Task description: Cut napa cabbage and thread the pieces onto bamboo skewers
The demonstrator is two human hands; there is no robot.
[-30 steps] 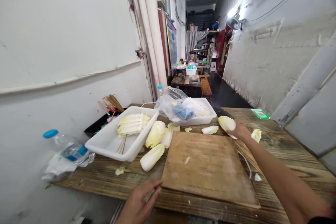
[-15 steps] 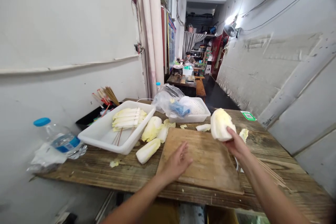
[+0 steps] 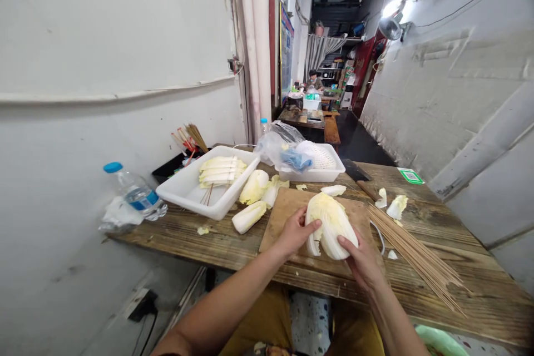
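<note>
Both my hands hold a pale yellow napa cabbage piece [image 3: 329, 223] over the wooden cutting board [image 3: 287, 208]. My left hand [image 3: 294, 232] grips its left side, thumb on the leaves. My right hand [image 3: 362, 258] cups its near right end. Other cabbage pieces [image 3: 254, 186] lie left of the board, beside a white tray [image 3: 187, 192] with skewered cabbage leaves [image 3: 219, 169]. A bundle of bamboo skewers [image 3: 413, 253] lies to the right of the board.
A second white tray [image 3: 317, 173] with a plastic bag [image 3: 277, 147] stands behind the board. A water bottle [image 3: 136, 194] lies at the table's left end. A cleaver [image 3: 359, 173] and cabbage scraps [image 3: 394, 206] lie at the back right. A person sits far down the corridor.
My right hand carried the cabbage from the table's far right to over the board. My left hand rose from the near edge and took hold of the cabbage. The camera shifted.
</note>
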